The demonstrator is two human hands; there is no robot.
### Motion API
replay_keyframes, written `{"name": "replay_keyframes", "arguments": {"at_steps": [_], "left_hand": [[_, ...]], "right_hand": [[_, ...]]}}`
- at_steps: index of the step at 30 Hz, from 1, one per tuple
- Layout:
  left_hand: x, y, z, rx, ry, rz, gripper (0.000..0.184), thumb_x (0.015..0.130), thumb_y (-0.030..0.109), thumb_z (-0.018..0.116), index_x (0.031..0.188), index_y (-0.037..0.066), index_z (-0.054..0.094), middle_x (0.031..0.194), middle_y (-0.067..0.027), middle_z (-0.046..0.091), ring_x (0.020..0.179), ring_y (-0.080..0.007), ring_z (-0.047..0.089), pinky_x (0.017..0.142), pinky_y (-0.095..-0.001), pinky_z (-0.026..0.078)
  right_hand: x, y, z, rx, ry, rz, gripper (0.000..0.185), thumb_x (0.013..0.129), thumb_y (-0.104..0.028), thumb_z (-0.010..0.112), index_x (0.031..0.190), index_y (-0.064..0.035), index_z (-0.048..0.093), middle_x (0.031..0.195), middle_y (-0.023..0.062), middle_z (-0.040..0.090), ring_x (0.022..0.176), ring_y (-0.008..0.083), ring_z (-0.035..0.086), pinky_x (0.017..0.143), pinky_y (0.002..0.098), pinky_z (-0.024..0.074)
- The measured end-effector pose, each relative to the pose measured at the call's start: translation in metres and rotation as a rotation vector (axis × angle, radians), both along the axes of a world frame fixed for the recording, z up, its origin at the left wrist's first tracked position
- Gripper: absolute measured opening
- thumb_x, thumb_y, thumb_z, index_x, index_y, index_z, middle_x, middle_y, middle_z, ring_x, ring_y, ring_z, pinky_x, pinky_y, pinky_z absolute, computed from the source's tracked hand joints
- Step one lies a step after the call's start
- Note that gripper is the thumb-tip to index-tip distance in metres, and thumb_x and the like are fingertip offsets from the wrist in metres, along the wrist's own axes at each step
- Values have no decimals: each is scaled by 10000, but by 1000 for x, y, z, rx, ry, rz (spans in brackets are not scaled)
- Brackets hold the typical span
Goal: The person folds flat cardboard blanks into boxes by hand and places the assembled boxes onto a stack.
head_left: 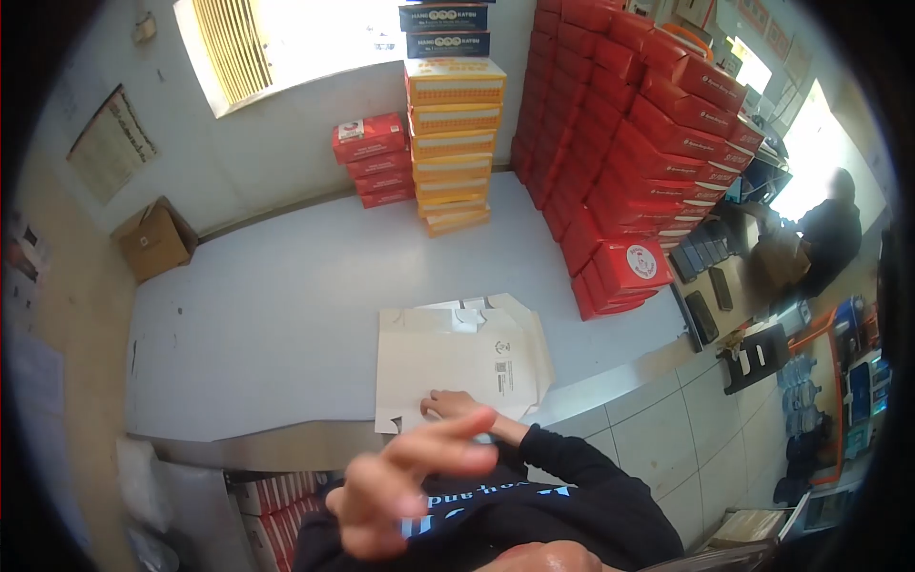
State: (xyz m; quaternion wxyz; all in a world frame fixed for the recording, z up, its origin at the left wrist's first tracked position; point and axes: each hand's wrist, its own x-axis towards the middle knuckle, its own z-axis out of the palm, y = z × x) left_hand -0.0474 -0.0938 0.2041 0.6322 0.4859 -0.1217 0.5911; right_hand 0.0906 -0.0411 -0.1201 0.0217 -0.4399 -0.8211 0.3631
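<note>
A flat, unfolded cardboard box [438, 357] lies on the table's front edge, its plain side up, with small printed marks and a code near its right side. My right hand [454, 406] rests on its lower part, fingers lying on the board and gripping nothing visible. Close to the camera, my left hand [405, 481] is raised over my chest, somewhat blurred. Its fingers are apart, one stretched to the right, and nothing shows in it.
The grey table [257, 315] carries stacked red boxes [658, 143], yellow boxes [456, 119] and a small red pile [372, 157]. A brown carton [155, 240] stands at left. More boxes [281, 515] sit below. Another person [831, 229] is at the far right.
</note>
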Motion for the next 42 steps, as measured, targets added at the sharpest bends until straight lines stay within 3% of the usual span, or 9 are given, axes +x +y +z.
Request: {"name": "replay_keyframes", "arguments": {"at_steps": [10, 14, 16, 18, 22, 25, 32, 35, 42], "left_hand": [[-11, 37, -62, 23, 1266, 110, 487, 799, 110, 621, 1270, 167, 510, 1348, -154, 472, 1282, -320, 424, 1052, -441, 334], [-18, 43, -71, 922, 1691, 1173, 463, 782, 176, 633, 1235, 143, 546, 1125, -167, 611, 893, -274, 656, 766, -364, 508], [-20, 49, -65, 541, 2126, 261, 301, 859, 224, 559, 1124, 85, 587, 878, -188, 657, 816, -281, 664, 716, -392, 506], [-35, 52, -63, 529, 2023, 270, 283, 891, 251, 521, 1084, 56, 592, 773, -180, 640, 752, -290, 657, 680, -397, 502], [-53, 58, -61, -25, 1625, -140, 320, 944, 300, 478, 1001, 8, 596, 709, -142, 619, 697, -241, 624, 662, -358, 485], [-58, 66, -61, -32, 1591, -450, 296, 949, 267, 508, 1057, -1, 578, 793, -82, 616, 740, -134, 565, 682, -299, 465], [-69, 81, -57, -208, 1075, -507, 277, 955, 108, 521, 1191, -36, 524, 968, -58, 617, 870, -81, 540, 751, -256, 462], [-52, 74, -29, -24, 1273, -40, 239, 935, 49, 530, 1152, -50, 543, 958, -63, 610, 883, -96, 548, 762, -265, 466], [-43, 68, -39, -296, 805, -18, 246, 904, 11, 534, 1148, -16, 533, 1032, -80, 621, 937, -99, 563, 806, -275, 475]], "right_hand": [[25, 25, 30, -340, 459, -287, 169, 789, -121, 616, 943, -70, 665, 708, 59, 601, 601, 196, 576, 610, 311, 459], [32, -10, 195, 420, 222, -257, 195, 740, -75, 626, 928, -89, 672, 744, 70, 626, 696, 250, 614, 656, 358, 492], [39, -22, 240, 846, 298, -319, 211, 723, -95, 662, 932, -105, 680, 766, 58, 647, 729, 243, 620, 659, 365, 497], [52, -35, 269, 1287, 482, -661, 227, 747, -161, 709, 961, -94, 677, 837, 38, 671, 698, 217, 607, 647, 328, 488], [50, -45, 263, 742, 640, -907, 372, 828, -324, 689, 1091, -65, 640, 795, 34, 675, 671, 122, 557, 590, 255, 426], [51, -35, 245, 38, 745, -441, 354, 805, -241, 730, 1090, -55, 632, 690, -8, 575, 615, 56, 463, 540, 230, 357], [62, -21, 325, 675, 890, -113, 203, 594, -137, 804, 739, -58, 687, 678, 16, 615, 620, 167, 566, 543, 287, 429], [30, -14, 344, 898, 274, -163, 130, 622, -99, 737, 740, -128, 688, 722, -6, 538, 692, 183, 551, 560, 297, 453], [20, -6, 351, 1070, 423, 104, 238, 679, -253, 746, 898, -164, 718, 835, -9, 544, 732, 162, 546, 626, 296, 464]]}}
